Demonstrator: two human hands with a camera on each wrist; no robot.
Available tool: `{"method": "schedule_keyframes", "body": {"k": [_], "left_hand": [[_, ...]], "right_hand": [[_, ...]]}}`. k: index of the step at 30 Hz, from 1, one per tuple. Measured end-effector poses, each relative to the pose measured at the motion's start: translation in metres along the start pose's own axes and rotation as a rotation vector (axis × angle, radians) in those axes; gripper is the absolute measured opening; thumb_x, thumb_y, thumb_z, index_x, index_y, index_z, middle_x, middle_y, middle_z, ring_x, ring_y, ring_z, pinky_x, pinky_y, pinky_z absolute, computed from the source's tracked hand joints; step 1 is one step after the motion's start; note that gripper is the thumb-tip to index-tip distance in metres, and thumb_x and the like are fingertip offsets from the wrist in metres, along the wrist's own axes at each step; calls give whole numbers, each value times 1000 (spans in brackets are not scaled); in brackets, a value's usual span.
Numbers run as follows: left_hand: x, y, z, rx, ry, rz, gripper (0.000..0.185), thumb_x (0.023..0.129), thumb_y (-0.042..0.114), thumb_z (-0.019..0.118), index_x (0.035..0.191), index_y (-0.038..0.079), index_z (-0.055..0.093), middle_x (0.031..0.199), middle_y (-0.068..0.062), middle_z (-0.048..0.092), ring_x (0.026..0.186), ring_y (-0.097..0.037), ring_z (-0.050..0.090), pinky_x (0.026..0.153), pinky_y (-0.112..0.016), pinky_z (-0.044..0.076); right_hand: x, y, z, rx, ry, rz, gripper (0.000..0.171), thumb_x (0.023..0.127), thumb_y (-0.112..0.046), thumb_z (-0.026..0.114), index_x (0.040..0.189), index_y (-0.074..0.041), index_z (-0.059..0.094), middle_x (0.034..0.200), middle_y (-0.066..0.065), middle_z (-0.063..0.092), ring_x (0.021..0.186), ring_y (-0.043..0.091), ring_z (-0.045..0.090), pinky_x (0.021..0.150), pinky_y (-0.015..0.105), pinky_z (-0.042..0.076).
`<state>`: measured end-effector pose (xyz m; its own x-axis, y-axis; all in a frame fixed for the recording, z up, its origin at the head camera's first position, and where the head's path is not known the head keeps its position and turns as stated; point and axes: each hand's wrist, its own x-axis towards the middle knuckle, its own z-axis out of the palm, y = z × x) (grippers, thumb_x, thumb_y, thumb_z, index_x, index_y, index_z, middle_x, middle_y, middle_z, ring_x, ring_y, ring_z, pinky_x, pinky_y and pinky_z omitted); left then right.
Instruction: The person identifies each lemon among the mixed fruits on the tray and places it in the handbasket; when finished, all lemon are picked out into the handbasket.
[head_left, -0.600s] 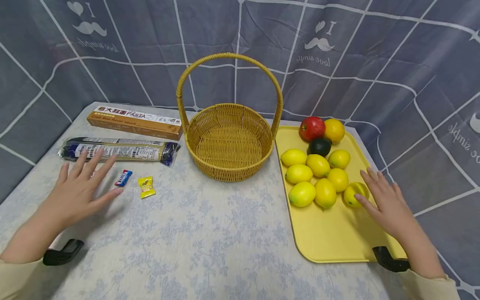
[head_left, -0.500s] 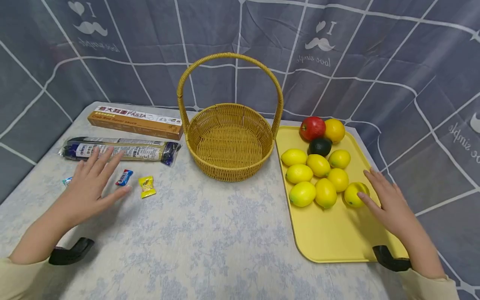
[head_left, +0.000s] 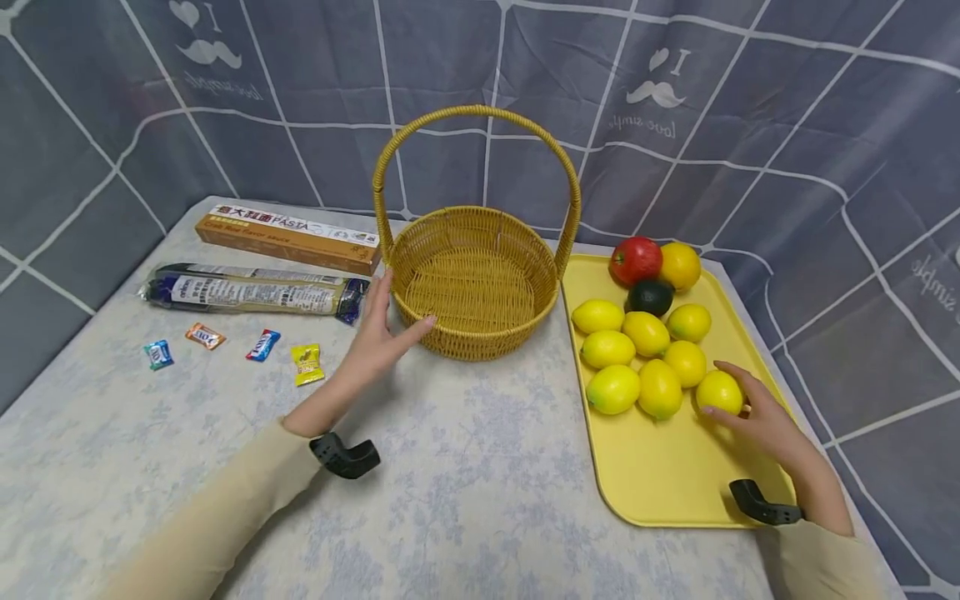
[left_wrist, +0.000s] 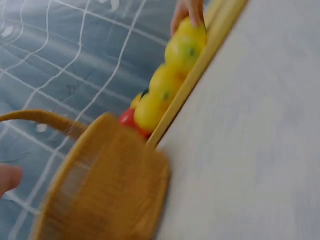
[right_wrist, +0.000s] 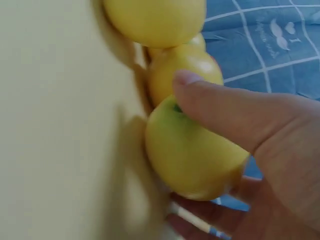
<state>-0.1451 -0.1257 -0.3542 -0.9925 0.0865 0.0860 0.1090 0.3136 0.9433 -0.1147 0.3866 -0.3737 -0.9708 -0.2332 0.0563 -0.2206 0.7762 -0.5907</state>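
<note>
My right hand [head_left: 772,429] holds the nearest right-hand lemon [head_left: 718,392] on the yellow tray [head_left: 660,479]. In the right wrist view the thumb lies over that lemon [right_wrist: 195,155] and the fingers come round its underside. Other lemons [head_left: 613,389] lie in a cluster just left of it. My left hand [head_left: 378,342] is at the left side of the wicker basket [head_left: 480,346], thumb and fingers spread apart, with the fingertips right by the rim. The basket has nothing in it, and its tall handle stands upright.
Behind the lemons on the tray are a red apple [head_left: 636,261], an orange [head_left: 680,266] and a dark avocado [head_left: 649,297]. A pasta box [head_left: 288,239], a pasta packet [head_left: 255,292] and several small wrapped candies [head_left: 307,364] lie on the left. A grey-blue curtain [head_left: 450,50] rises behind.
My left hand has moved right, from over the candies to the basket's side. My right hand has come in onto the lemon and taken hold of it. The view has shifted slightly.
</note>
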Motion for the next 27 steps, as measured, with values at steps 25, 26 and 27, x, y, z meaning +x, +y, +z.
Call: {"method": "schedule_keyframes", "body": {"k": [25,26,27], "left_hand": [[-7,-3,54,-374,300,150,77,90,9,61,151,9,12,153,-13,-2,139,-25,5,106,-47,19],[-7,-3,55,-373,300,155,77,90,8,61,151,8,13,153,-14,-2,139,-25,6,106,-46,19],[-7,-4,57,-371,301,158,77,90,8,60,150,8,13,153,-14,-1,139,-25,6,106,-46,19]], "right_hand": [[166,-230,99,499,-238,-162,63,87,-19,68,142,-14,38,128,8,43,104,27,50,83,38,45],[174,-232,110,470,-267,-154,63,87,-20,68,142,-13,38,126,10,45,102,27,51,82,38,45],[180,-234,119,412,-296,-160,62,87,-20,68,141,-11,38,124,11,46,100,27,51,81,38,45]]}}
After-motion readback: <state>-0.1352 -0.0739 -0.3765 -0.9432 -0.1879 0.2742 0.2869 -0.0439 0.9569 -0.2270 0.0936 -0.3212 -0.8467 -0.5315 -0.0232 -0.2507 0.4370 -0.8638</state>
